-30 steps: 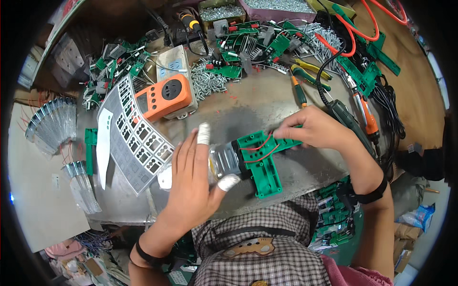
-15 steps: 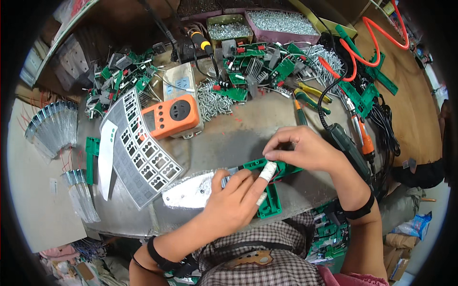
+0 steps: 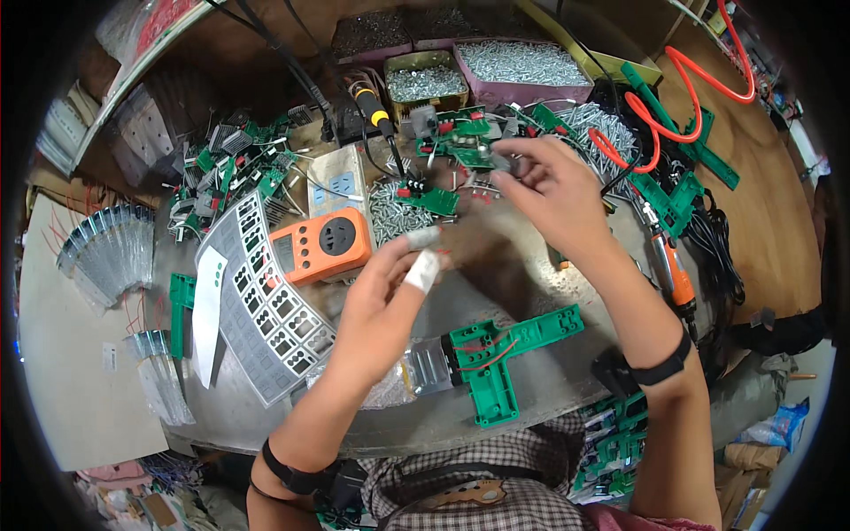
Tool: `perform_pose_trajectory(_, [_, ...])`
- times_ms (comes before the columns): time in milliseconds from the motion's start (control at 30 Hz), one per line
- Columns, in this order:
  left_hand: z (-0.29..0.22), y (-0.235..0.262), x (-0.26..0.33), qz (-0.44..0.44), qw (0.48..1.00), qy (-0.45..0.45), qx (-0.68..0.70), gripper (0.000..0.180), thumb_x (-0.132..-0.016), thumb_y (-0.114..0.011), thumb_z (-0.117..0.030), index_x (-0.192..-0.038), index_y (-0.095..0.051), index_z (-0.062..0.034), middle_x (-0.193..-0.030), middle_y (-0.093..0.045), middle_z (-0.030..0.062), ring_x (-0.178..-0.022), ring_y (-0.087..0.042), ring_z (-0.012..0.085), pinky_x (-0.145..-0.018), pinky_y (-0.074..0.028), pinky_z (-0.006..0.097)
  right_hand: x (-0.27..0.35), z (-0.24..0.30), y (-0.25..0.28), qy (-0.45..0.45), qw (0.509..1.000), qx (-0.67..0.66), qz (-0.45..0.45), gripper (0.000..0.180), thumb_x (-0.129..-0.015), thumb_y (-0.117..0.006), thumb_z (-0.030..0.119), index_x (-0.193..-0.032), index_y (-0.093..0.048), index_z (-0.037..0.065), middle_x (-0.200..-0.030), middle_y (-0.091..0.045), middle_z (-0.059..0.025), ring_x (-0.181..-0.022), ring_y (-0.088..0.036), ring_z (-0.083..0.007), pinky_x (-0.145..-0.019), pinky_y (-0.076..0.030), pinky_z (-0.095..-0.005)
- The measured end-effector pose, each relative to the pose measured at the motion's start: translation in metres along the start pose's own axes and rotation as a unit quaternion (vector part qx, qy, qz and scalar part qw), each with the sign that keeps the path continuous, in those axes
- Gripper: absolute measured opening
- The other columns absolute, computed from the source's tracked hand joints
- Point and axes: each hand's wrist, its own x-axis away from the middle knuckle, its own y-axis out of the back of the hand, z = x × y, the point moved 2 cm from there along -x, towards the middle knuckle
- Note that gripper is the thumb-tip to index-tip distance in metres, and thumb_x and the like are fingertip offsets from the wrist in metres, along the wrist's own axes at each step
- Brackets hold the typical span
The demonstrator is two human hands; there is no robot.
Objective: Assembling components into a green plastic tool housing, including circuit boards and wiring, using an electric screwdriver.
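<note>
Green circuit board (image 3: 509, 354), with its red wire and the silver metal plate (image 3: 434, 365) at its left end, lay alone near the front edge of the tabletop (image 3: 522, 265); half a second before, both my hands had been on it, and a second before that as well. Now neither touched it. To my mind that meant I had let that piece rest and gone for a further part.

My right hand (image 3: 553, 190) had lifted away toward the far heap of green boards (image 3: 456, 137) and loose screws (image 3: 398, 212). Its fingers (image 3: 513, 164) were curled close together, pinched on a small grey part (image 3: 502, 163); motion blur kept me from telling what the part was.

My left hand (image 3: 390, 283) had risen too and hung above the tabletop between the board and the orange meter (image 3: 320, 245). Its taped fingertip (image 3: 423, 270) pressed toward the thumb, and a small pale piece (image 3: 423, 237) seemed to sit at the tips, though blur left me unsure whether it was held or only tape.

Farther out, a grey punched panel (image 3: 266, 305) lay left of the meter, trays of screws (image 3: 522, 62) stood at the back, and an orange-handled driver (image 3: 673, 265) lay at my right beside a coiled orange hose (image 3: 699, 80).
</note>
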Motion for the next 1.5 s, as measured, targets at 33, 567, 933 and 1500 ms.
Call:
perform_pose_trajectory(33, [-0.006, -0.003, -0.007, 0.040, 0.995, 0.083, 0.032, 0.049, -0.104, -0.055, -0.020, -0.147, -0.043, 0.0005, -0.126, -0.065, 0.0118, -0.113, -0.062, 0.0197, -0.095, -0.050, 0.033, 0.008, 0.008, 0.008, -0.011, 0.999, -0.030, -0.009, 0.037, -0.085, -0.077, 0.008, -0.121, -0.068, 0.011, -0.084, -0.055, -0.0034, -0.068, -0.055, -0.0093, -0.063, -0.049, -0.0237])
perform_pose_trajectory(567, [0.025, -0.045, -0.090, -0.027, 0.998, 0.048, -0.042, 0.039, -0.092, -0.067, -0.021, -0.123, -0.056, 0.0007, -0.110, -0.061, 0.0125, -0.095, -0.063, 0.0281, -0.086, -0.050, 0.040, 0.042, 0.007, 0.010, -0.115, 0.985, -0.004, 0.131, 0.050, -0.091, -0.066, 0.010, -0.138, -0.048, 0.005, -0.106, -0.071, -0.0226, -0.084, -0.072, -0.0302, -0.075, -0.055, -0.0391])
perform_pose_trajectory(933, [-0.027, -0.051, -0.071, -0.126, 0.843, -0.258, -0.454, 0.080, -0.086, -0.072, -0.016, -0.149, -0.026, 0.0040, -0.135, -0.045, 0.0330, -0.121, -0.052, 0.0497, -0.097, -0.047, 0.054, -0.043, -0.001, -0.006, -0.058, 0.973, -0.214, -0.063, 0.052, -0.094, -0.070, 0.031, -0.131, -0.062, -0.005, -0.095, -0.073, -0.0152, -0.083, -0.068, -0.0175, -0.075, -0.053, -0.0301])
perform_pose_trajectory(1500, [-0.039, -0.034, 0.026, 0.199, 0.951, -0.119, -0.205, 0.062, -0.089, -0.068, -0.004, -0.147, -0.046, -0.0028, -0.099, -0.065, 0.0124, -0.093, -0.065, 0.0318, -0.085, -0.051, 0.037, 0.094, 0.053, 0.063, -0.311, 0.770, -0.542, 0.132, 0.032, -0.097, -0.056, 0.012, -0.127, -0.057, 0.002, -0.103, -0.068, -0.0090, -0.078, -0.068, -0.0176, -0.076, -0.057, -0.0307])
